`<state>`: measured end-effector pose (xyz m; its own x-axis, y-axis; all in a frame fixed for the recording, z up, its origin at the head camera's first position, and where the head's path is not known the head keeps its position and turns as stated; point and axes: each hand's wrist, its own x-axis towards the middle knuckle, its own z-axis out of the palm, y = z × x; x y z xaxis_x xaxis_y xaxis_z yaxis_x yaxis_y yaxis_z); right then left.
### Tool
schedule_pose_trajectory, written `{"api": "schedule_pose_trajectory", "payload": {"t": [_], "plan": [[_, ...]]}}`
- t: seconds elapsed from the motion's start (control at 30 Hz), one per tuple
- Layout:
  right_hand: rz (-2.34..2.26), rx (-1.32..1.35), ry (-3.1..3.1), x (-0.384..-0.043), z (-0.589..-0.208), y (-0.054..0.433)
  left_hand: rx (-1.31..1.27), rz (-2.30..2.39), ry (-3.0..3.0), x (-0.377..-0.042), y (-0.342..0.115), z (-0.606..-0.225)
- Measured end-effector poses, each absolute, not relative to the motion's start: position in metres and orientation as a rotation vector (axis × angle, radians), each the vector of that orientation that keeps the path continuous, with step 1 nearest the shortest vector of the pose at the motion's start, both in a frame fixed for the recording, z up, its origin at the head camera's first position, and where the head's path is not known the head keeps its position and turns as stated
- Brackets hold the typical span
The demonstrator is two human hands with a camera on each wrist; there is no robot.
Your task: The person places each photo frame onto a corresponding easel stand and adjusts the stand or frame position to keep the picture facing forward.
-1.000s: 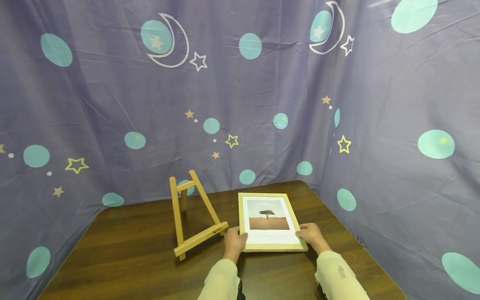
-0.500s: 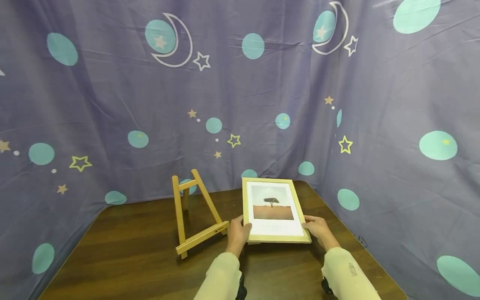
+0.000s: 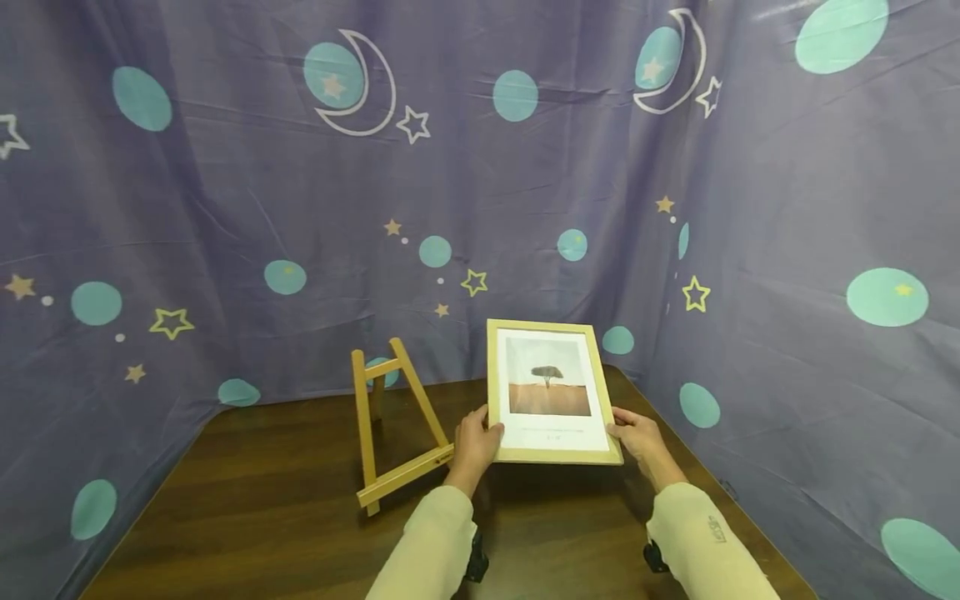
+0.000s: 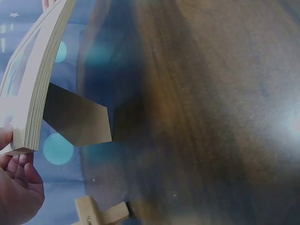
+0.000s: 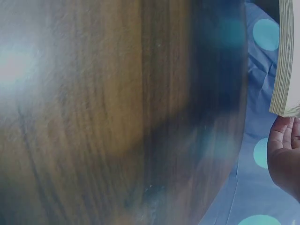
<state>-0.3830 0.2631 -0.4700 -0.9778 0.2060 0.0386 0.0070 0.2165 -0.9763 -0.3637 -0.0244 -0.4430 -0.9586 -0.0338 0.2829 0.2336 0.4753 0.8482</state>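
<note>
A picture frame [image 3: 551, 457] with a pale wood border holds a print of a lone tree on brown ground. My left hand [image 3: 475, 442] grips its left side, thumb on the front and fingers behind. On the opposite side my right hand [image 3: 640, 437] holds the border the same way. The frame is tilted up, its lower edge toward me, raised over the table. In the left wrist view a dark support flap [image 4: 82, 117] sticks out from its back. Left of the frame stands a small wooden easel [image 3: 405, 475], its ledge close to my left hand.
The brown wooden table [image 3: 247, 492] has rounded far corners. A purple curtain [image 3: 480, 183] printed with moons, stars and teal dots hangs behind it and along the sides.
Both hands have lifted the picture frame up and away from me, and its far edge has tilted upward. The easel stays in place; the head view has shifted slightly.
</note>
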Motion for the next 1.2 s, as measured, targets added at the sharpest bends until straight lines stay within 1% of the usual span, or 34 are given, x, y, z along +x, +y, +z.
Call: {"api": "schedule_pose_trajectory", "payload": {"t": [0.23,0.43,0.63,0.87,1.2], "plan": [[1.871,-0.158,-2.276,-0.387,-0.465,0.262,-0.243,-1.433,-2.377,-0.372,-0.032,-0.435],[1.862,-0.145,-2.224,-0.389,-0.455,0.257,-0.255,-1.493,-2.334,-0.373,-0.041,-0.426],[1.906,-0.078,-2.128,-0.39,-0.445,0.247,-0.294,-1.514,-2.29,-0.373,-0.053,-0.422],[1.921,-0.011,-2.071,-0.391,-0.436,0.229,-0.286,-1.522,-2.249,-0.374,-0.069,-0.419],[1.897,0.072,-2.014,-0.394,-0.426,0.211,-0.271,-1.4,-2.2,-0.371,-0.09,-0.415]]}}
